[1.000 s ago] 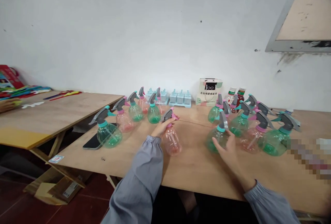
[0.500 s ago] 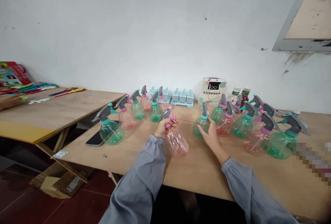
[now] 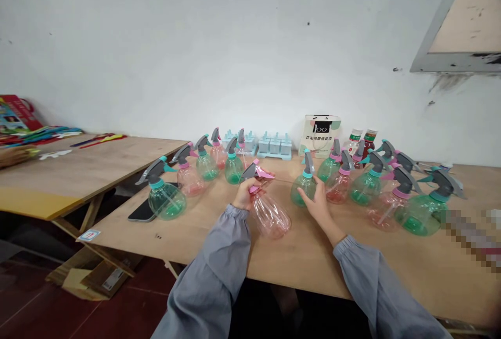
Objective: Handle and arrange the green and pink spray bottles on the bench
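Note:
My left hand [image 3: 244, 196] is wrapped around the neck of a clear pink spray bottle [image 3: 272, 216] with a grey and pink trigger head. The bottle leans, its base toward the right, near the table's front edge. My right hand [image 3: 320, 202] grips a green spray bottle [image 3: 302, 189] that stands upright, thumb across its front and fingers at its right side. Just right of that hand is another pink spray bottle [image 3: 338, 186]. On the left stand several more, the nearest being a green spray bottle [image 3: 167, 202].
A black phone [image 3: 141, 213] lies at the left. Pale blue popsicle moulds [image 3: 275, 146], a paper bag [image 3: 319, 141] and two capped jars [image 3: 362, 143] line the wall. Several spray bottles crowd the right side. Another person's hand [image 3: 18, 156] is over the left table [image 3: 117, 159].
The pink spray bottle in my left hand has tilted a little more, its base shifting slightly right. My right hand stays at the green bottle. The view has shifted slightly.

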The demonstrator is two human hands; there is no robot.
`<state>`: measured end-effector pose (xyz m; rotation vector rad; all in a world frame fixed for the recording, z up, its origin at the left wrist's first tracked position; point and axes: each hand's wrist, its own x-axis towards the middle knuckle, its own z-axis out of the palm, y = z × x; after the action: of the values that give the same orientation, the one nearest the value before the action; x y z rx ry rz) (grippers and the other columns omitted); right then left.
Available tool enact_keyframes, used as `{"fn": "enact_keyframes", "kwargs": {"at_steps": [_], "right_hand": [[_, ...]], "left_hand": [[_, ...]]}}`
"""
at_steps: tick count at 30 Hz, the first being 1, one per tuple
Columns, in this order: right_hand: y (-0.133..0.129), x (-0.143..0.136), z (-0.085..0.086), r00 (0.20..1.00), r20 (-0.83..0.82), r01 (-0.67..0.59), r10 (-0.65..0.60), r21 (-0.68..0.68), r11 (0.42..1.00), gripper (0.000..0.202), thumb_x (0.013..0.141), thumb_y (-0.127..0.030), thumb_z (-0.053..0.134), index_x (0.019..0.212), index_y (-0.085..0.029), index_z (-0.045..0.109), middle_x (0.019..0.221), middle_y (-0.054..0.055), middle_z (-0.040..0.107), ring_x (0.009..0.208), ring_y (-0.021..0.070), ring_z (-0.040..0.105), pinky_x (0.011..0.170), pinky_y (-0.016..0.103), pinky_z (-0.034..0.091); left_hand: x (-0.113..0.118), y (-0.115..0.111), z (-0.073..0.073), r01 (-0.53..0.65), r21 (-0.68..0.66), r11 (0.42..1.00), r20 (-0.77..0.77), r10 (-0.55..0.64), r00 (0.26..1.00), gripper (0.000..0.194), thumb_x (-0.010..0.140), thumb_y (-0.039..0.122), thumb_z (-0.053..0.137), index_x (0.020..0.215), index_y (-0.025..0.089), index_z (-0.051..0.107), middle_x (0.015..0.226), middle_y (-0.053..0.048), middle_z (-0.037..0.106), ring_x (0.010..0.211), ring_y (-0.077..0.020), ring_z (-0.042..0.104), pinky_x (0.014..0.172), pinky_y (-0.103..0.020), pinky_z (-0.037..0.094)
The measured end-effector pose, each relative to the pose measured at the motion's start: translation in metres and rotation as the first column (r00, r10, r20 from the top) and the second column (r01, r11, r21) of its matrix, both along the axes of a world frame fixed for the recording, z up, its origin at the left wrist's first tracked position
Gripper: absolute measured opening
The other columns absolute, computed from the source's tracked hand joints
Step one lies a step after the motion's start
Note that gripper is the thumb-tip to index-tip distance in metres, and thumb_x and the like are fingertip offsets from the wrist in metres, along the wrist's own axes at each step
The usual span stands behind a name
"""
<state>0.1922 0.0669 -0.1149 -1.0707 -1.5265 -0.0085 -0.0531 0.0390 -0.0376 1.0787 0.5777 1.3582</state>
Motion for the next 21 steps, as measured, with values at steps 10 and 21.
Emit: {"fn": "enact_keyframes", "kwargs": {"at_steps": [10,21], "right_hand": [[-0.001,0.0018,0.0,1.0,0.006,-0.005,0.005,-0.01,1.0,0.071,0.086,-0.064,0.059,0.135,-0.014,0.045,0.125,0.019,0.056,0.12,0.0327,0.055,0.108,0.057,0.042],[-0.0011,0.0024,-0.0009,1.0,0.009,-0.006,0.006,-0.006,1.0,0.072,0.086,-0.065,0.058,0.135,-0.014,0.044,0.125,0.019,0.055,0.121,0.0329,0.054,0.109,0.057,0.042]], "left_hand": [[-0.0052,0.0015,0.004,-0.046,0.012,0.999,0.086,0.045,0.995,0.019,0.053,0.022,0.054,0.07,0.02,0.062,0.071,-0.003,0.067,0.093,-0.0249,0.071,0.098,-0.042,0.055],[-0.0047,0.0033,0.0016,-0.085,-0.015,0.996,0.05,0.085,0.995,0.014,0.054,0.025,0.054,0.065,0.02,0.061,0.067,-0.004,0.069,0.09,-0.0269,0.073,0.088,-0.041,0.058]]}}
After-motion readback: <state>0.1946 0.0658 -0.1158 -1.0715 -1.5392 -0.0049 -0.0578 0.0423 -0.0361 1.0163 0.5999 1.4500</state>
